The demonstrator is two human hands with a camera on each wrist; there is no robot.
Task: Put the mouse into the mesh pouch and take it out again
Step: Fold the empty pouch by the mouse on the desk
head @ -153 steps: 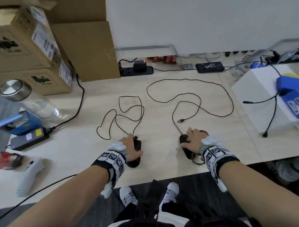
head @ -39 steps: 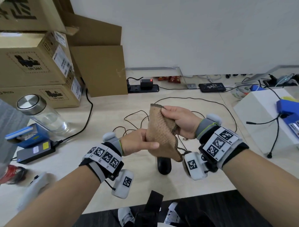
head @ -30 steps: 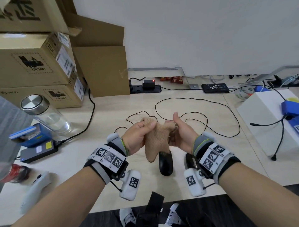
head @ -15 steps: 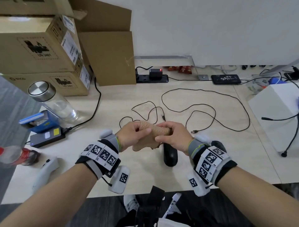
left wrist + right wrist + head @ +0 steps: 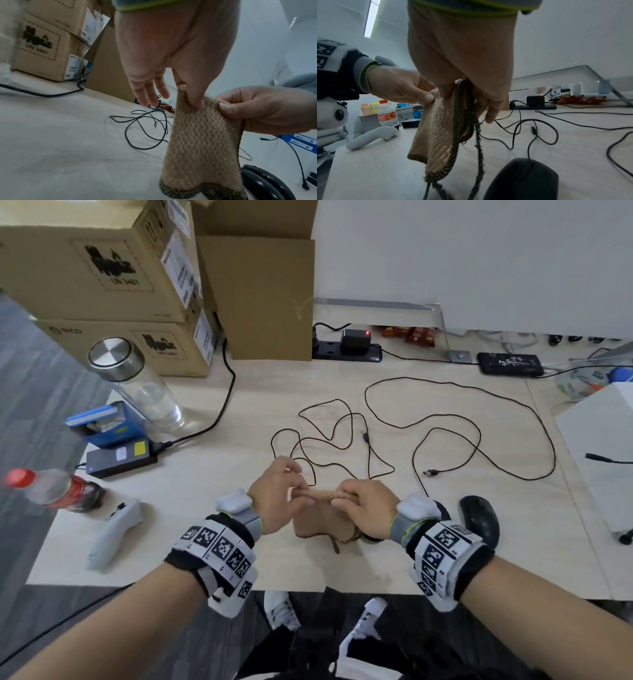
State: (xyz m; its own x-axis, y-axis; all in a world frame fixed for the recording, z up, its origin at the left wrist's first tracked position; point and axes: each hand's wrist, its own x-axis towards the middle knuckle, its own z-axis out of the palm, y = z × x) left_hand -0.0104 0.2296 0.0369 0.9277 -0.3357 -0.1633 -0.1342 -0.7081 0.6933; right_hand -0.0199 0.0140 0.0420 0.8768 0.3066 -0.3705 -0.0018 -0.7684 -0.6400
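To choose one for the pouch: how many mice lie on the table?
2. One mouse lies beside the right wrist; the other mouse lies below the held pouch, nearly hidden from the head camera.

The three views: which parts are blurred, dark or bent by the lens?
Head view: the red-capped plastic bottle at the left edge is smeared by blur and the light wooden table bends outward. Left wrist view: the tan knitted mesh pouch is sharp, the brown cardboard boxes soft. Right wrist view: the black computer mouse is dark and unsharp.
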